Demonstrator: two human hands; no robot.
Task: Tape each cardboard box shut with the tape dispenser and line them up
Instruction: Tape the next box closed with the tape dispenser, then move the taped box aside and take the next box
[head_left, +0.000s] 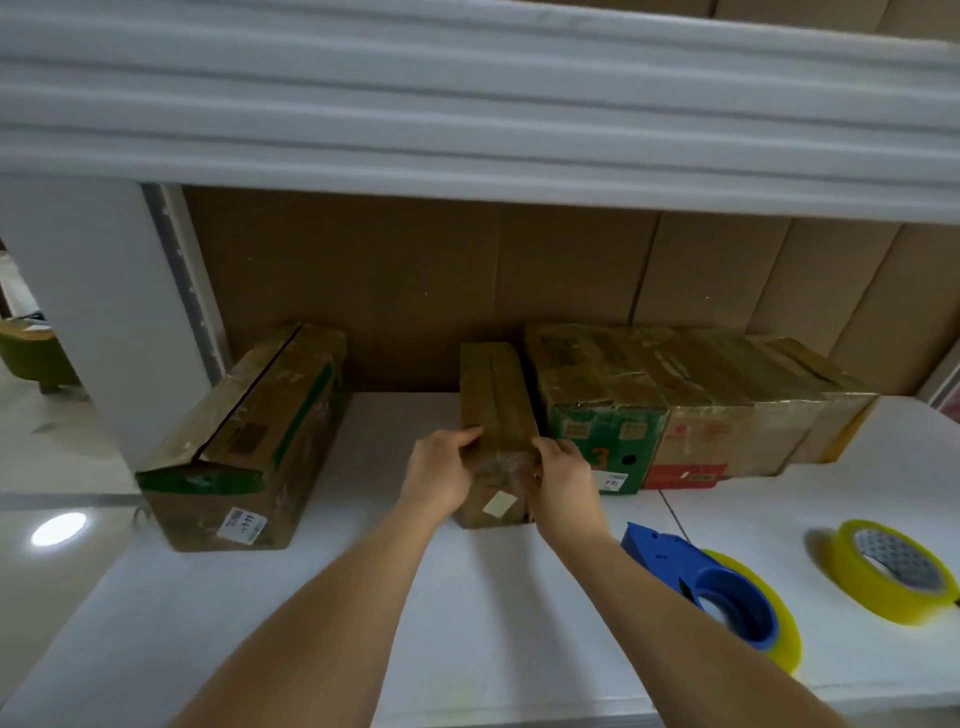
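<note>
A person's left hand (441, 475) and right hand (563, 480) grip the near end of a narrow cardboard box (496, 415) on a white table (363, 597) — fingers curled round its taped corners — just left of a row of taped boxes (691, 400). The blue tape dispenser (711, 587) lies near the right forearm.

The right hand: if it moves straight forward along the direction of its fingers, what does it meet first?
The right hand already grips the narrow box. Going on, it would probably brush the green-fronted box close beside it; depth there is unclear.
</note>
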